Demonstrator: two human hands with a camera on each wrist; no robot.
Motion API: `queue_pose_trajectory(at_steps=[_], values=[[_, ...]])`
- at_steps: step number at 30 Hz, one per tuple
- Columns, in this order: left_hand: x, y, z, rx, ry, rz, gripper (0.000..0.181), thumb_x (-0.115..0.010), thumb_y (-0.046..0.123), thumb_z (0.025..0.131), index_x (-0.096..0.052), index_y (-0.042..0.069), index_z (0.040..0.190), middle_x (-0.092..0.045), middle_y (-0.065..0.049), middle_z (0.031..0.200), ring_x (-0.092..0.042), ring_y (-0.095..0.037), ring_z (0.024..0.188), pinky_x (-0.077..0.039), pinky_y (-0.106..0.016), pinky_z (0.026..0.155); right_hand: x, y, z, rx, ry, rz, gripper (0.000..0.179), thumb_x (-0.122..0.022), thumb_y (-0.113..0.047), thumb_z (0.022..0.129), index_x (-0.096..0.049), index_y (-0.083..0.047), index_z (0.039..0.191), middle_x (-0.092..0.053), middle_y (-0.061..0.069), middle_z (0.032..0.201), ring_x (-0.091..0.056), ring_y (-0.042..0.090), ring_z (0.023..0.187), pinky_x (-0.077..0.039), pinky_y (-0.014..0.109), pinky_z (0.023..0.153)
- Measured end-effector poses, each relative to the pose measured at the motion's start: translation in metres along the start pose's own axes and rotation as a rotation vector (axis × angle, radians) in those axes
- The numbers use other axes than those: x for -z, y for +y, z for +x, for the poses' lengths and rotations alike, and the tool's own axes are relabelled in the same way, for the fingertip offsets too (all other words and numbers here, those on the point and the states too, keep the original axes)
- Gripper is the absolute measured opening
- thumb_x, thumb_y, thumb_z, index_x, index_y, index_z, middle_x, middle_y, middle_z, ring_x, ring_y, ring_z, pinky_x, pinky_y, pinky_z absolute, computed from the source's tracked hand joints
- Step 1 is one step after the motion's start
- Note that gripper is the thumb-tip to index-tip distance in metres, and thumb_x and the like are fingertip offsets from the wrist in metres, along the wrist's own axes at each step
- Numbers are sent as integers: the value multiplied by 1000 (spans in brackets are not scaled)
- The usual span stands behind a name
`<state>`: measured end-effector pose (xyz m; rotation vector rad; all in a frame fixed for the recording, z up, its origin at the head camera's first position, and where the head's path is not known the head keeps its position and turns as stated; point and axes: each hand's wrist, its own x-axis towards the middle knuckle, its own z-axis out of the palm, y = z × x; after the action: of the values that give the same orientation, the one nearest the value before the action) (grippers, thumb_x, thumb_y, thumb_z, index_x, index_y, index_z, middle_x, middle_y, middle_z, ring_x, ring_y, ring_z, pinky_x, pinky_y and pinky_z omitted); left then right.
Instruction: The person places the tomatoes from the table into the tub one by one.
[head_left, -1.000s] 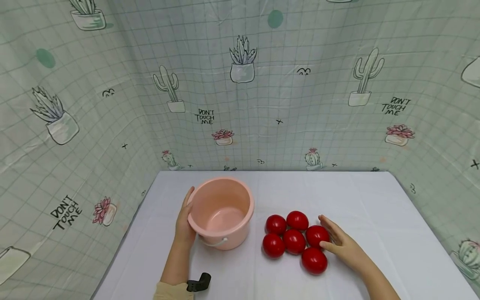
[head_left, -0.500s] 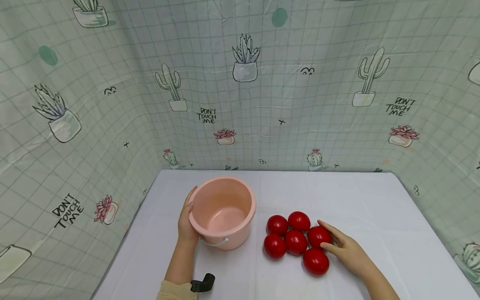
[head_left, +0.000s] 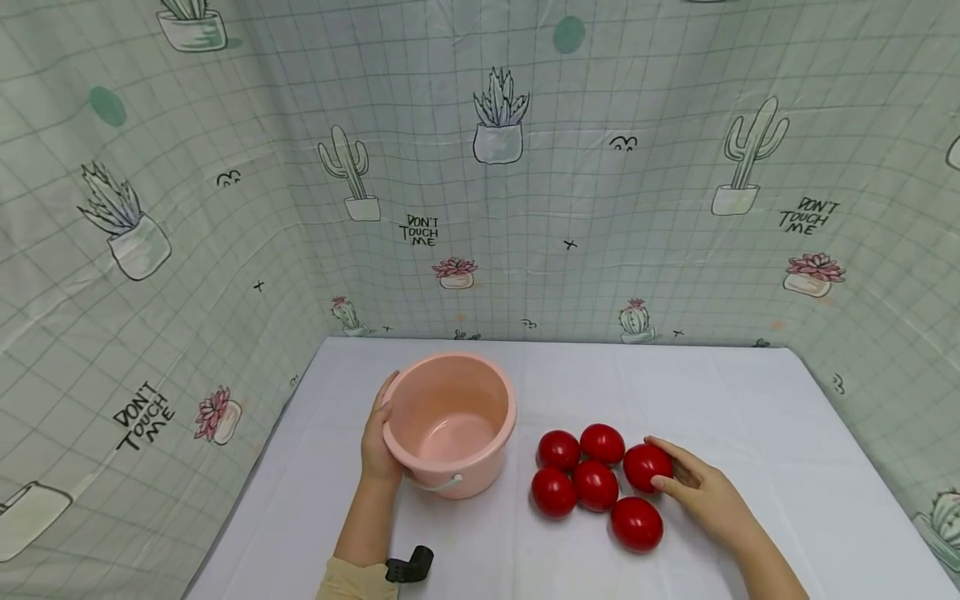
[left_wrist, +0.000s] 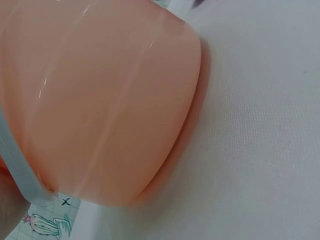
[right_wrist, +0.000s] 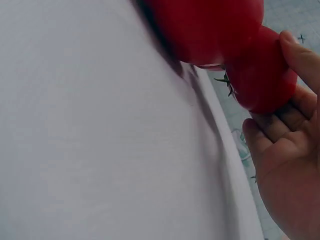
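Note:
A pink bucket [head_left: 476, 477] stands upright at the left of the white table, its thin white handle hanging down at the front. My left hand [head_left: 381, 450] grips it by its left side and rim; in the left wrist view the bucket wall [left_wrist: 115, 100] covers most of the picture. To the right, my right hand [head_left: 712, 498] pinches a red tomato [head_left: 647, 467] between thumb and fingers. Green sepals show on that held tomato [right_wrist: 262, 75] in the right wrist view. Close by lie several more tomatoes, one tomato [head_left: 637, 524] in front and a cluster [head_left: 596, 485] to its left.
The white tabletop [head_left: 750, 400] extends behind and to the right of the tomatoes. A curtain [head_left: 555, 192] printed with cacti encloses the table at the back and sides. A black strap [head_left: 411, 565] sits at my left wrist.
My right hand has closed on the rightmost tomato and shifted it slightly up and away from the others, opening a gap to the front tomato. The left hand keeps its grip on the bucket.

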<state>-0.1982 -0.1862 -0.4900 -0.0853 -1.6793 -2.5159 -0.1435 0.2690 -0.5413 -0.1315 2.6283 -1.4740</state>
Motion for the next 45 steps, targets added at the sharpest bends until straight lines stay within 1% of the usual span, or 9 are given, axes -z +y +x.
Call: queue_pose_trajectory(at_steps=[9,11,15,17,20,24,29,37,45], values=[[2,-1,2,-2,8,-9,57,-24,21,97,-32,21,153,-37,2,157,-35,-16,143,-25,-40,119,16,-31,21,100,-1,17,56,-61,-39,96,-43,-29,149,-47,10,152,-38,-25,121,-51,14,91],[2,-1,2,-1,11,-18,57,-25,21,97,-32,21,153,-37,1,158,-35,-16,143,-24,-41,120,19,-40,28,123,0,-6,56,-60,-39,97,-43,-30,149,-47,9,152,-45,-12,129,-54,22,93],[1,-1,3,-1,17,-20,57,-25,20,96,-33,20,153,-38,1,157,-35,-16,143,-24,-41,120,23,-61,45,161,-17,-28,55,-58,-40,98,-43,-30,150,-47,7,152,-47,27,139,-55,37,96],[1,-2,3,1,18,-20,57,-25,20,96,-33,20,153,-38,1,157,-36,-16,143,-24,-40,120,23,-71,54,184,-32,-22,55,-58,-40,98,-42,-30,150,-46,8,152,-46,36,138,-55,39,96],[1,-2,3,1,17,-24,57,-26,20,96,-34,21,152,-38,1,157,-35,-17,143,-24,-41,120,23,-87,68,224,-54,-6,54,-59,-38,97,-43,-30,149,-48,8,151,-50,34,135,-55,31,94],[2,-3,3,3,13,-27,58,-26,21,96,-33,20,153,-37,1,158,-34,-18,144,-22,-44,121,21,-109,86,271,-93,38,53,-61,-35,97,-45,-30,148,-50,6,149,-56,21,130,-53,21,91],[3,-4,4,10,18,-34,57,-25,20,96,-33,20,153,-36,0,158,-33,-18,145,-20,-45,122,15,-135,106,292,-165,103,53,-64,-34,96,-48,-32,146,-52,4,147,-59,7,122,-53,26,92],[4,-3,3,7,5,-27,58,-24,21,98,-27,17,155,-33,-2,160,-29,-21,147,-18,-47,122,-7,-167,143,346,-335,188,52,-65,-28,94,-51,-28,144,-55,3,145,-57,19,127,-50,43,101],[4,-3,5,6,3,-34,57,-25,20,97,-29,18,154,-34,-4,159,-30,-22,146,-20,-46,121,-30,-204,170,398,-543,167,50,-68,-29,91,-57,-26,140,-59,2,141,-54,24,129,-49,43,101]])
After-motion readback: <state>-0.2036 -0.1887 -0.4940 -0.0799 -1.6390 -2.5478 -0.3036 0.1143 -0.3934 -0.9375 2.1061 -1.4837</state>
